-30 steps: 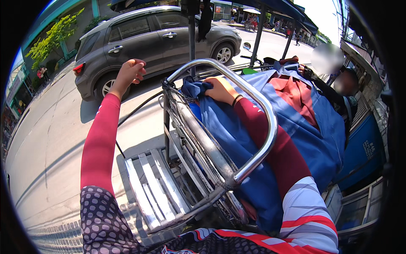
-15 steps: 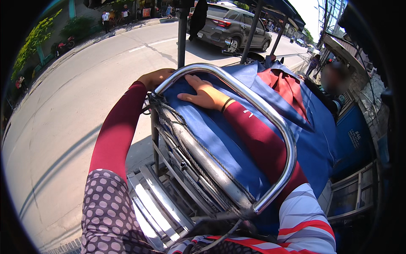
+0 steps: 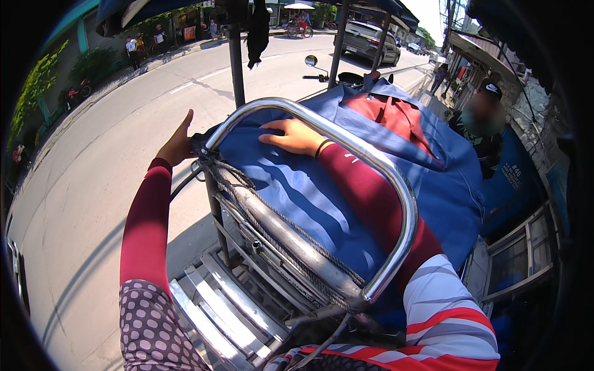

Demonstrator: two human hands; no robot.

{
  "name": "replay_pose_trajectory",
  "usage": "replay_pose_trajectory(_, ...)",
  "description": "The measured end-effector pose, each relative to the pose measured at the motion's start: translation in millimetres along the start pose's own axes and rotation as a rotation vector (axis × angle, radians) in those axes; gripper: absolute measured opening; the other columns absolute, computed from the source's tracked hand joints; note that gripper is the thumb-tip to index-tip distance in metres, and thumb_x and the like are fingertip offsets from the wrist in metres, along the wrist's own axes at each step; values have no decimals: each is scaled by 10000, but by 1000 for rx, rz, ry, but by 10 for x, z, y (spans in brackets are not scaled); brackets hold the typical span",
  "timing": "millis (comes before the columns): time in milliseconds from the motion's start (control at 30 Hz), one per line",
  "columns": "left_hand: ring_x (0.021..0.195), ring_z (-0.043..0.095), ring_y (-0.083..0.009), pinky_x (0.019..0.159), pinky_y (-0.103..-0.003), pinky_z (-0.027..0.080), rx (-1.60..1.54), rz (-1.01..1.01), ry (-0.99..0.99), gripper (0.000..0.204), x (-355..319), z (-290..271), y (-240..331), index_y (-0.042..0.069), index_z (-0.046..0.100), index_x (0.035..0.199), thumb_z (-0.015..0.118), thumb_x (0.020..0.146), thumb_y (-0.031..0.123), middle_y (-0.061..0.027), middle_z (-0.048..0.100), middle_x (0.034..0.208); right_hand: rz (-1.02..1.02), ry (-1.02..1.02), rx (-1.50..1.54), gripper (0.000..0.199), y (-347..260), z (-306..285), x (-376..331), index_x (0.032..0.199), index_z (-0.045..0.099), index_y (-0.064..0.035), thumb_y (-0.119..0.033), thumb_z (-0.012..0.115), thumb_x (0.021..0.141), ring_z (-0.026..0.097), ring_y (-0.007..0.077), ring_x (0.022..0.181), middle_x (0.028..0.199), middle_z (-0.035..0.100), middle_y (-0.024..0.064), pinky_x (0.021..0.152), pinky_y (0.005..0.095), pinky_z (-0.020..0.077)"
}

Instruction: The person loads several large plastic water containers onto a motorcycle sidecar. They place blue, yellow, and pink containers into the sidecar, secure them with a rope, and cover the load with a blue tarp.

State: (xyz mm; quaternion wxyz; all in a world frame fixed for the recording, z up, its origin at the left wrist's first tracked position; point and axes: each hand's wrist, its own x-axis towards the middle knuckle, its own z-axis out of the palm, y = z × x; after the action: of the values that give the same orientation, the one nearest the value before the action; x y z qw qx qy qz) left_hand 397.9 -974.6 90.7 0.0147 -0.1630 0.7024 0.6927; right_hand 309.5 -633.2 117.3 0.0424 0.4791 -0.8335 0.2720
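A blue tarp lies in folds over a load behind a curved chrome rail. My right hand reaches under the rail and rests on the tarp, palm down, fingers apart. At the rail's left end, my left hand is upright beside the tarp's corner, with a digit stretched up. Part of that hand is in shadow at the corner, and I cannot see whether it touches the cloth. A dark rope runs along the metal bar below the rail. A red cloth shows on the tarp's far part.
A slatted metal step lies below the bar. Dark posts hold a canopy overhead. A motorcycle mirror shows ahead. On the road, a grey car is farther up. Another person is at the right by a blue panel.
My left hand has moved left, off the tarp's top to beside its corner, a digit now raised. My right hand still lies on the tarp. The grey car has driven farther away.
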Motion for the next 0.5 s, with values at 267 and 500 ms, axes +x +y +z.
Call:
replay_pose_trajectory(267, 800, 717, -124, 768, -286, 616, 16, -81, -260, 348, -28, 306, 37, -8, 692, 1179, 545, 1039, 275, -69, 758, 1025, 759, -106, -564, 967, 666, -856, 177, 1602, 311, -259, -275, 794, 765, 464, 321, 1428, 1593, 417, 166, 1108, 527, 432)
replay_pose_trajectory(500, 810, 653, -101, 766, -250, 562, -73, 294, -125, 213, -73, 164, 187, 55, 599, 1098, 707, 975, 192, -38, 665, 962, 555, -67, -232, 453, 926, -1256, 402, 1214, 706, -70, -118, 818, 778, 737, 343, 976, 1137, 732, 166, 787, 422, 605)
